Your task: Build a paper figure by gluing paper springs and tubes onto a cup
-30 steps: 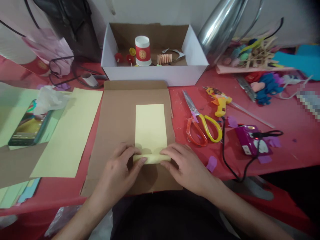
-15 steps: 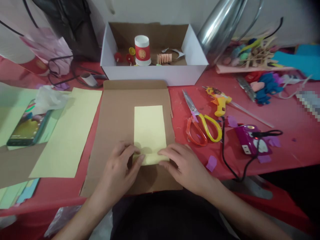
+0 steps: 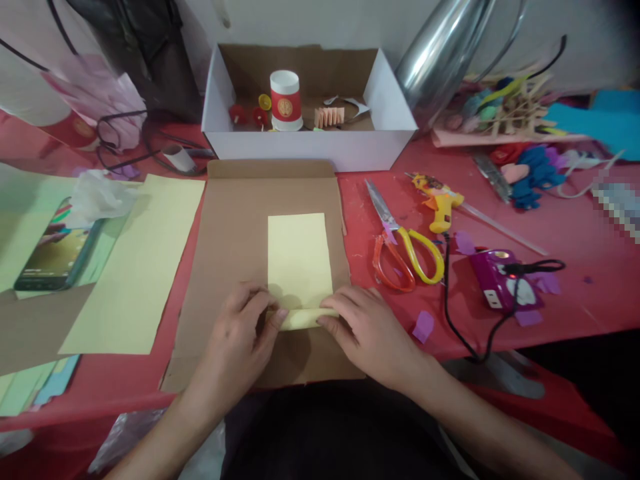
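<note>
A small sheet of pale yellow paper (image 3: 299, 260) lies on a brown cardboard piece (image 3: 235, 233), its near edge curled into a roll. My left hand (image 3: 247, 330) pinches the left end of that roll between thumb and fingers. At the right end, my right hand (image 3: 363, 330) grips it the same way. The far part of the sheet lies flat. To the right of the cardboard are scissors (image 3: 400, 240) with one red and one yellow handle, lying with the blades pointing away from me.
A white box (image 3: 310, 150) holding a red-and-white paper cup (image 3: 286, 100) stands behind the cardboard. Right of the scissors are a yellow glue gun (image 3: 442, 208) and a purple power socket (image 3: 505, 280) with a cable. On the left lie a phone (image 3: 57, 250) and larger yellow paper (image 3: 137, 273).
The near edge of the yellow paper is curled into a slightly tighter roll, and the sheet's far edge has come slightly nearer. Both hands stay in nearly the same place.
</note>
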A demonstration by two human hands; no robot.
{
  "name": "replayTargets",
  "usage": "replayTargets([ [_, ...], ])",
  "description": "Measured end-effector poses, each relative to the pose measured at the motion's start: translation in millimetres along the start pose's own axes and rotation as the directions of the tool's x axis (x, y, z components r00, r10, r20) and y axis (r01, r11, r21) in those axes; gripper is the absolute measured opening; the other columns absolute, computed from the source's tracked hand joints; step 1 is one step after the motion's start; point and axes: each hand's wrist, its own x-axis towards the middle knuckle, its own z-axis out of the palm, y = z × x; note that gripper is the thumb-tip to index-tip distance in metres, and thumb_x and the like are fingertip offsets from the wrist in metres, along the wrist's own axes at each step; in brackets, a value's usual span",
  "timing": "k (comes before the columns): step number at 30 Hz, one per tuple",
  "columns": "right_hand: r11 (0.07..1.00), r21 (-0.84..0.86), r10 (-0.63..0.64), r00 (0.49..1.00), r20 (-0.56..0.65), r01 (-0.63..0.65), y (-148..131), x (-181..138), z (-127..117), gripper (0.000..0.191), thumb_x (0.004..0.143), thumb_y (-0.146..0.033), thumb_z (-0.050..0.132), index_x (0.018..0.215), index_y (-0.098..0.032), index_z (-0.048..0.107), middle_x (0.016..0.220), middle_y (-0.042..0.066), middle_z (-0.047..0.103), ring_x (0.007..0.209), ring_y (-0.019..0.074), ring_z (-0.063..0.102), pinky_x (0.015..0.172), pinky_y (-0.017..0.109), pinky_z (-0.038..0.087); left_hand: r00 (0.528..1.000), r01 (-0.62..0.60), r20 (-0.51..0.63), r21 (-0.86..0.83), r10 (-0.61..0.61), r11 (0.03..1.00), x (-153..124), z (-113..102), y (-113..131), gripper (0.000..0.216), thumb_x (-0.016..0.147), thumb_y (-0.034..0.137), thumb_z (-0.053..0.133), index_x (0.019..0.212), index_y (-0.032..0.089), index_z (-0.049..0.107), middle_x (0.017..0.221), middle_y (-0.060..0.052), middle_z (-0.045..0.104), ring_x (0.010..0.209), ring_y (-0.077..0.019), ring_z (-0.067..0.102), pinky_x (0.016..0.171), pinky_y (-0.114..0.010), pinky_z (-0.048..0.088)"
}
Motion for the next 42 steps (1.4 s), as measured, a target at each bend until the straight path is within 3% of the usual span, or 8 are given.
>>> replayTargets([
  [4,0.999,0.034,0.006,0.999,-0.041,-0.005,0.1,-0.2,0.9,0.023,0.099,-0.033,0.048,0.115,-0.021,0.059,0.104,0.007,0.063,0.097,0.0222,0.058,0.084,0.039,0.042,0.998,-0.025,-0.051,0.043,0.027,0.999,0.7,5.1,-3.1,0.01,0.092,0.028,0.052,0.089,0.02,0.058,0.102,-0.008,0.056,0.096,-0.0214,0.057,0.085,-0.038,0.049],
  [7,0.998,0.039,-0.045,0.998,-0.042,0.047,1.6,-1.7,1.7,0.023,0.094,-0.034,0.057,0.114,-0.023,0.06,0.109,0.008,0.06,0.099,0.0223,0.057,0.084,0.038,0.044,0.997,-0.026,-0.071,0.075,0.032,0.997,1.5,6.4,-2.9,0.009,0.091,0.028,0.053,0.09,0.02,0.058,0.102,-0.008,0.056,0.098,-0.0225,0.058,0.086,-0.038,0.049],
  [16,0.999,0.021,-0.037,0.999,-0.033,0.038,1.8,1.1,1.7,0.018,0.097,-0.028,0.051,0.111,-0.021,0.061,0.106,0.007,0.063,0.098,0.0217,0.059,0.084,0.038,0.044,0.999,-0.029,0.025,-0.023,0.03,0.999,-1.7,-3.8,-2.8,0.019,0.091,0.033,0.057,0.106,0.022,0.058,0.104,-0.005,0.062,0.095,-0.0188,0.061,0.082,-0.032,0.05],
  [21,1.0,0.001,-0.014,0.999,-0.029,0.014,1.8,6.4,2.0,0.019,0.098,-0.03,0.05,0.107,-0.02,0.063,0.103,0.007,0.063,0.094,0.022,0.059,0.083,0.038,0.045,1.0,-0.026,-0.005,-0.04,0.026,0.999,-0.7,-1.0,-3.2,0.013,0.092,0.029,0.054,0.099,0.022,0.062,0.103,-0.005,0.063,0.096,-0.0188,0.061,0.082,-0.032,0.05],
  [26,0.999,0.035,-0.032,0.997,-0.07,0.035,2.4,6.2,1.3,0.024,0.097,-0.028,0.052,0.119,-0.021,0.058,0.108,0.009,0.062,0.1,0.0231,0.058,0.086,0.04,0.046,1.0,-0.019,0.007,-0.008,0.02,1.0,4.0,0.3,-3.3,0.015,0.093,0.03,0.051,0.095,0.022,0.064,0.095,-0.005,0.065,0.091,-0.0199,0.061,0.077,-0.033,0.05],
  [30,0.996,0.042,-0.079,0.995,-0.057,0.081,4.2,5.7,1.2,0.019,0.096,-0.027,0.053,0.112,-0.023,0.063,0.104,0.007,0.062,0.095,0.0212,0.058,0.083,0.038,0.047,1.0,0.001,-0.002,0.013,-0.001,1.0,5.9,0.8,-4.5,0.015,0.093,0.03,0.051,0.097,0.022,0.063,0.095,-0.005,0.066,0.09,-0.0206,0.062,0.076,-0.034,0.05],
  [36,0.998,0.039,-0.044,0.998,-0.047,0.046,3.5,12.1,0.7,0.019,0.098,-0.027,0.049,0.109,-0.021,0.063,0.099,0.006,0.062,0.092,0.0203,0.059,0.082,0.037,0.048,1.0,-0.009,-0.005,-0.014,0.009,1.0,4.1,-2.4,-3.4,0.021,0.09,0.036,0.057,0.105,0.022,0.062,0.104,-0.006,0.064,0.092,-0.0201,0.063,0.078,-0.033,0.052],
  [42,0.999,0.046,-0.02,0.996,-0.086,0.024,4.5,13.0,0.8,0.021,0.097,-0.029,0.05,0.112,-0.02,0.062,0.111,0.01,0.057,0.097,0.0229,0.059,0.084,0.039,0.05,1.0,-0.026,0.012,-0.026,0.026,0.999,7.9,-0.1,-7.8,0.017,0.094,0.029,0.051,0.101,0.023,0.065,0.101,-0.005,0.065,0.092,-0.019,0.062,0.078,-0.033,0.051],
])
